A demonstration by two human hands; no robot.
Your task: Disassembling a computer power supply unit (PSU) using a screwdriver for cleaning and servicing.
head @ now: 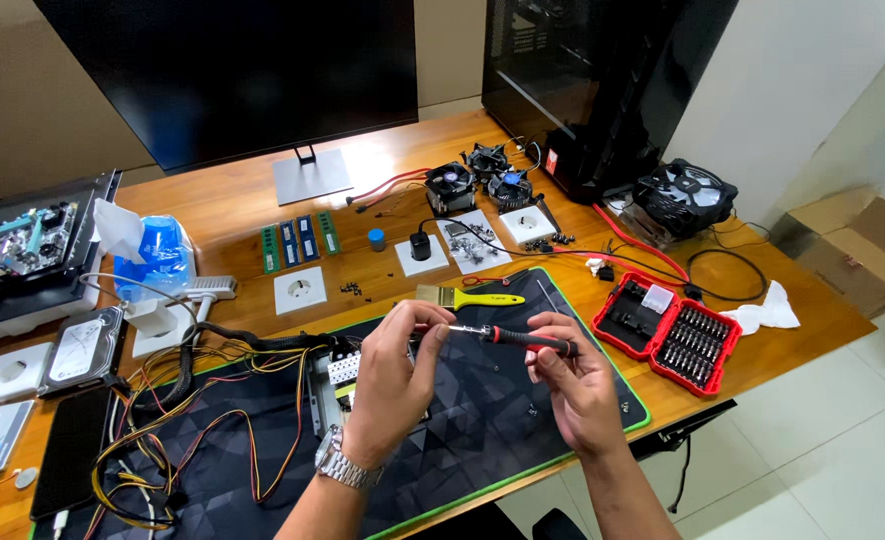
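Above the dark mat's front edge, the right hand [574, 385] grips a slim black-and-red screwdriver [512, 337]. The left hand [394, 375] pinches its metal tip, probably seating a bit. Next, steady alignment seems needed.

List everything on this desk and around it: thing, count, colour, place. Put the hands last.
screwdriver: 1, black and red handle, held over the mat
brush: 1, yellow handle, mat's far edge
mat: 1, black with green edge, desk front
bit case: 1, red, open, right of the mat
memory sticks: 4, green and blue, in front of the monitor
monitor: 1, black, desk rear
computer case: 1, black, rear right
cooler fans: 3 small, black, beside the case
large cooler: 1, black, far right
hard drive: 1, silver, left
cable bundle: 1, yellow, orange, black, left on the mat
cardboard box: 1, brown, floor right
left hand: pinches the screwdriver's tip
right hand: grips the handle
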